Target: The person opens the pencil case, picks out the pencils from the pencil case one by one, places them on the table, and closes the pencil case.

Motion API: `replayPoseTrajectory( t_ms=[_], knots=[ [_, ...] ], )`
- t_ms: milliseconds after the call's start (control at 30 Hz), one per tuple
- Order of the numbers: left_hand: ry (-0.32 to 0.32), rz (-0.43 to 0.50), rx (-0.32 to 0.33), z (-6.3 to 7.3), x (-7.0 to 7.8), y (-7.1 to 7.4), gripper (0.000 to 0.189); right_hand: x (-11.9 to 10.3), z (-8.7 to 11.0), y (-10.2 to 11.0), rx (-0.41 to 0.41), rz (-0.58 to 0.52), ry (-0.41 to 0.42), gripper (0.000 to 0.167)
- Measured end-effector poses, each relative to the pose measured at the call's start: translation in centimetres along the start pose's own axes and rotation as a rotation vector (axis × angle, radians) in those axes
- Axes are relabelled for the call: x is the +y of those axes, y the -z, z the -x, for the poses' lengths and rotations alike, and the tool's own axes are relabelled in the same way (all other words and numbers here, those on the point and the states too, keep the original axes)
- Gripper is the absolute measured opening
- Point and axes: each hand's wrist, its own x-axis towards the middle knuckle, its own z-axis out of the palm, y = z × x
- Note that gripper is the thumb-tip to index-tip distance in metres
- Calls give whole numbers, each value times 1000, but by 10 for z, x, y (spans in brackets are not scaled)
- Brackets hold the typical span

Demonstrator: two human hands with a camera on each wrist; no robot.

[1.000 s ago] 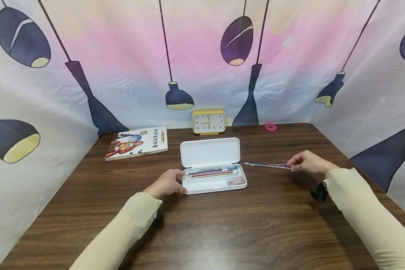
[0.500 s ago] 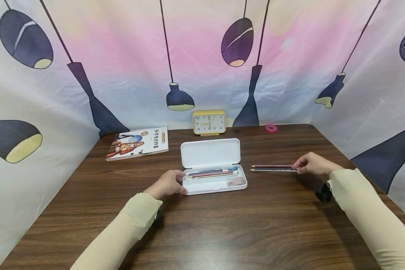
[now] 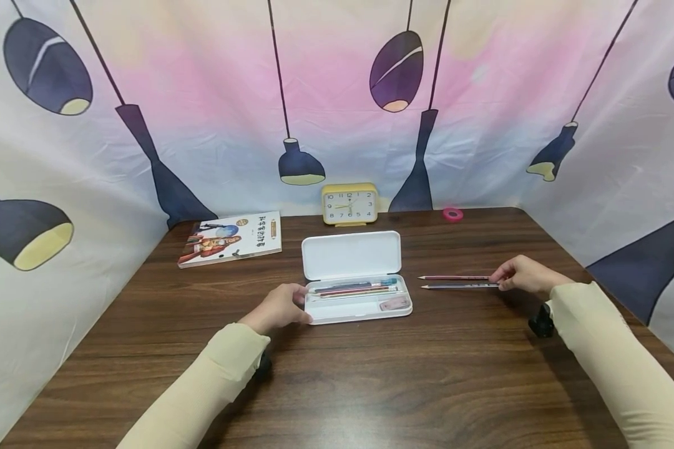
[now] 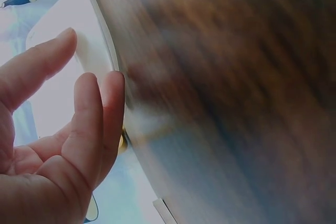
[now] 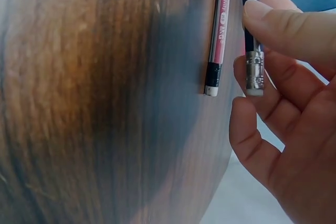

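Note:
In the head view my right hand (image 3: pixel 525 274) pinches a dark blue-and-white pencil (image 3: pixel 460 286) near its eraser end. The right wrist view shows thumb and fingers on that pencil, just above its silver ferrule (image 5: pixel 255 69). Beside it a red pencil (image 3: pixel 454 277) lies almost parallel, apart from my thumb, its white eraser tip (image 5: pixel 211 91) showing. My left hand (image 3: pixel 279 305) holds the left end of a white pencil case (image 3: pixel 351 255), thumb at the front corner and fingers behind. The lid stands raised; several pencils (image 3: pixel 352 290) and a small pink item (image 3: pixel 394 303) lie inside.
A yellow alarm clock (image 3: pixel 349 204) stands at the table's back edge behind the case. Back left lies an illustrated book (image 3: pixel 233 238). A pink ring-shaped roll (image 3: pixel 452 214) sits back right. The brown table (image 3: pixel 359 374) meets printed cloth along its back.
My right hand has shifted slightly right. The two pencils, earlier bunched and crossing in its fingers, now lie spread apart side by side. My left hand stays at the case.

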Motion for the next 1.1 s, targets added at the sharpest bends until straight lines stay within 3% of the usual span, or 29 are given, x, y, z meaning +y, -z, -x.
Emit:
replayPoseTrajectory(
  t_ms=[367,800,1000,1100],
  knots=[
    [-3,18,0,1,-1,0,57,8,-8,-1,8,90,44,14],
    [-13,21,-9,0,-1,-1,57,2,-15,-9,21,231,64,12],
    [-8,22,-6,0,-1,-2,57,-4,-17,-7,50,159,20,17],
    [-7,18,-2,1,-1,-1,57,-12,-20,-6,75,124,39,20]
  ],
)
